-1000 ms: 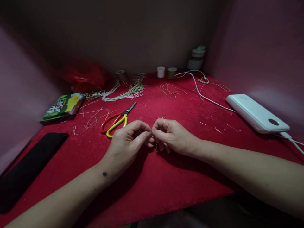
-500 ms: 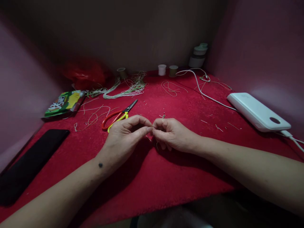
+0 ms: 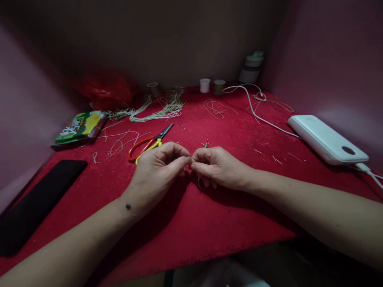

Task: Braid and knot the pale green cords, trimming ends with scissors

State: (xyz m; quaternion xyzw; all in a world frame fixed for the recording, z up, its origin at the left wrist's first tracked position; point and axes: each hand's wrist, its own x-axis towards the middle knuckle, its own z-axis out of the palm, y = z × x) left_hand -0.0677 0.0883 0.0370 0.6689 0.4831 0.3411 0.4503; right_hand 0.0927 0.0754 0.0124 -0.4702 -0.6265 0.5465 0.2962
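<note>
My left hand and my right hand meet fingertip to fingertip above the red cloth. Each is closed in a pinch on a thin cord, most of it hidden by the fingers. A short loop of this cord hangs below my right fingers. A small knotted end shows just beyond my right knuckles; whether it belongs to the same cord I cannot tell. Behind my left hand lies a pair of scissors with red and yellow handles, its blades pointing away to the right.
Loose threads and a bundle of pale cords lie at the left and back. Thread spools stand behind. A snack packet and black phone are left, a white power bank with cable right, a bottle back right.
Both hands keep their pinch with barely any movement at the fingertips. The whole view has shifted very slightly.
</note>
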